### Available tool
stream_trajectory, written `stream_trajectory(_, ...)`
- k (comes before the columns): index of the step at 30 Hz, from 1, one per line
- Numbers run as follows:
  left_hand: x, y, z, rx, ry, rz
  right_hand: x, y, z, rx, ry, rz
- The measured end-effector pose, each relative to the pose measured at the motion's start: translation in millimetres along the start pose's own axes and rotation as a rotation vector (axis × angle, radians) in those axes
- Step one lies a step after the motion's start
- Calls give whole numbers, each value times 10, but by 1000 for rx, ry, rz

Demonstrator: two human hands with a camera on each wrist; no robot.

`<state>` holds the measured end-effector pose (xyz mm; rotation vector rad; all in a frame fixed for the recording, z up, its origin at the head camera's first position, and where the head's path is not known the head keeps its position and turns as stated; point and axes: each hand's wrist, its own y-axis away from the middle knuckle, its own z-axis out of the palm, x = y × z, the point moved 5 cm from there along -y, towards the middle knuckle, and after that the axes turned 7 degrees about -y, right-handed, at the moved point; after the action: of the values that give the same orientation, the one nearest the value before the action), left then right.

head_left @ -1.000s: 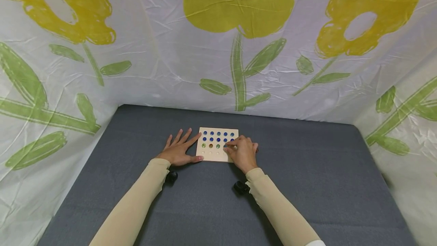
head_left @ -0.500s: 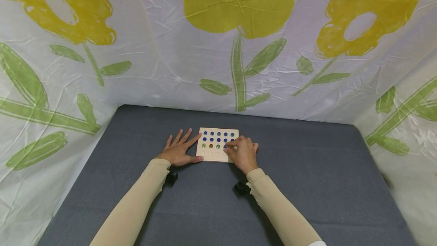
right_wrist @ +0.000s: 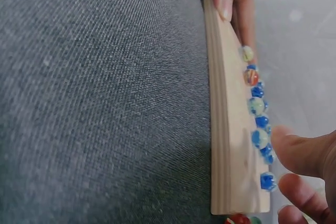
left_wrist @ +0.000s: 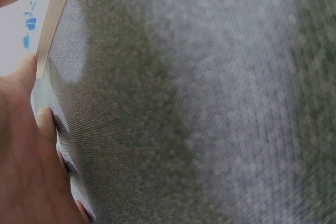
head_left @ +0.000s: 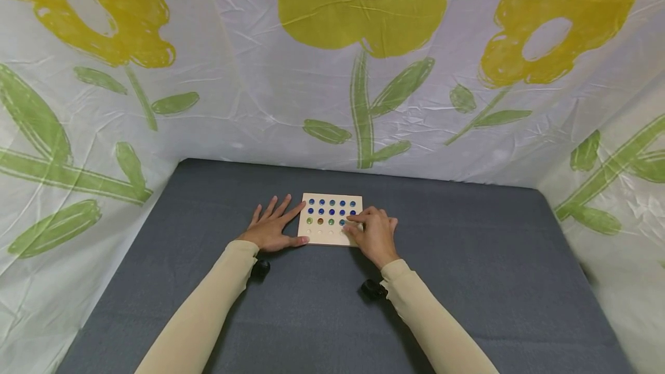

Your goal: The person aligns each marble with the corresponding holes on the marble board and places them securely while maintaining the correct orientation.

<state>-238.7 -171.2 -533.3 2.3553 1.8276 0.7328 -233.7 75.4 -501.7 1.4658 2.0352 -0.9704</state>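
A pale wooden board (head_left: 325,237) lies on the dark cloth, with glass marbles in rows of round hollows. The two far rows hold blue marbles (head_left: 332,212); the nearer row shows green, amber (head_left: 320,221) and blue-green ones. My left hand (head_left: 270,234) is spread flat, thumb and forefinger touching the board's left edge. Over the right side hovers my right hand (head_left: 375,236), thumb and forefinger parted beside a blue-green marble (right_wrist: 260,138) seated in the third row. Red and green marbles (right_wrist: 239,219) show low in the right wrist view, by its curled lower fingers, mostly hidden.
The dark grey tablecloth (head_left: 467,281) stretches around the board. White sheets with painted yellow flowers (head_left: 363,10) hang behind and at both sides. A small black camera (head_left: 373,290) sits at the right wrist, another at the left.
My right hand has drawn slightly right, and its thumb and forefinger have let go of the blue-green marble, now in the third row's fourth hollow. The left hand stays put.
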Motion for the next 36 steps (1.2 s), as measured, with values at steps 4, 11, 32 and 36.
stream_trajectory(4,12,14,-21,0,-7,-1,-10,27,-61,12,-9,-4)
stream_trajectory(11,21,27,-35,8,7,12,22,78,-191,18,-22,-3)
stream_trajectory(32,-94,-67,100,6,23,2,234,289,-321,-13,-2,37)
stream_trajectory(36,-92,-68,94,4,29,2,259,302,-299,-26,3,48)
